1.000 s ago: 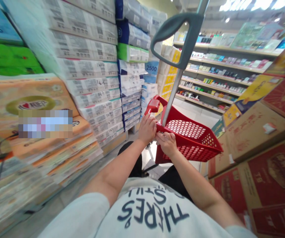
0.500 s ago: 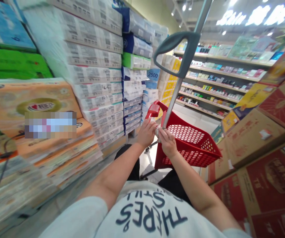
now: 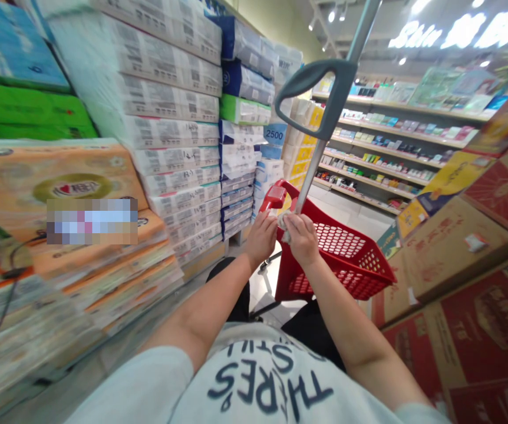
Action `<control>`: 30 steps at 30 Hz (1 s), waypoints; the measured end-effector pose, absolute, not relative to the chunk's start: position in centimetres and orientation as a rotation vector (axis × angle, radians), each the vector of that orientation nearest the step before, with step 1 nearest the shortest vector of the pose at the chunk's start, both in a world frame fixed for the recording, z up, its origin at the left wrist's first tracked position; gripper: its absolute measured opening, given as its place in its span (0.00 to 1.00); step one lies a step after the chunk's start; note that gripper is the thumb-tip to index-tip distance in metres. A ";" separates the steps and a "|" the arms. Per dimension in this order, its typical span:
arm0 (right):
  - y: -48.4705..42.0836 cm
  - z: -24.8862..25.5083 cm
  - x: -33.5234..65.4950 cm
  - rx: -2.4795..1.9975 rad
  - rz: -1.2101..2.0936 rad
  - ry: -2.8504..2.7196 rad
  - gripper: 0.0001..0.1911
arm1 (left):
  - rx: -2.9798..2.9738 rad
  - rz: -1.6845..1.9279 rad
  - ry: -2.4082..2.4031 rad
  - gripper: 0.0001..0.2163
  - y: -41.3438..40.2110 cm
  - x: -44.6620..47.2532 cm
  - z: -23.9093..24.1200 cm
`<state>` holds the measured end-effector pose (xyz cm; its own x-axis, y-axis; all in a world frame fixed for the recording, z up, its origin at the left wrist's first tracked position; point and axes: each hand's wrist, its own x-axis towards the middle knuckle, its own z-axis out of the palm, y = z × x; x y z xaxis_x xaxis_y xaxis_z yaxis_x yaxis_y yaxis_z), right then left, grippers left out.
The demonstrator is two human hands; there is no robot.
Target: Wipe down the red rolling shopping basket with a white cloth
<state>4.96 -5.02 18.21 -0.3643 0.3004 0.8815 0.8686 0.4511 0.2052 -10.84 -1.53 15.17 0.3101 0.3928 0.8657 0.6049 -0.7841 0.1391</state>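
A red shopping basket (image 3: 345, 274) with perforated sides stands on the floor just beyond my knees. My left hand (image 3: 260, 240) is closed around the near end of its red carry handle (image 3: 276, 195). Pressed under the fingers of my right hand (image 3: 302, 237) is a crumpled whitish cloth (image 3: 283, 225), at the basket's near rim. A metal pull pole (image 3: 310, 176) with a grey loop grip (image 3: 337, 97) rises slantwise from behind my right hand. Part of the cloth is hidden by the fingers.
Stacked tissue packs (image 3: 174, 141) line the left side, with orange packs (image 3: 72, 182) nearer me. Cardboard cartons (image 3: 451, 247) are piled close on the right. Shelves of small boxed goods (image 3: 395, 141) stand at the back.
My right hand has shifted slightly up and right at the basket rim, and more of the cloth shows. My left hand stays on the carry handle.
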 end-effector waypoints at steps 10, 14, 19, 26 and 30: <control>-4.9 19.6 4.6 -0.956 -0.864 -1.871 0.14 | -2.359 -1.467 -0.913 0.12 -2.0 -10.7 15.2; -4.6 21.0 4.8 -0.952 -0.891 -1.793 0.15 | -2.333 -1.483 -0.912 0.12 -1.9 -10.6 15.0; -5.2 19.8 4.7 -0.946 -0.905 -1.859 0.15 | -2.360 -1.441 -0.915 0.12 -2.0 -10.8 14.9; -5.0 22.1 4.4 -0.973 -0.857 -1.769 0.16 | -2.323 -1.494 -0.911 0.11 -1.6 -10.7 14.6; -5.2 20.2 4.1 -0.965 -0.844 -1.793 0.14 | -2.338 -1.466 -0.912 0.13 -1.8 -10.7 14.6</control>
<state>4.09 -5.21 20.23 -0.2867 0.2585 0.9225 0.8758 0.4611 0.1430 -10.73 -1.78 14.62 0.3040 0.3803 0.8735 0.6157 -0.7781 0.1245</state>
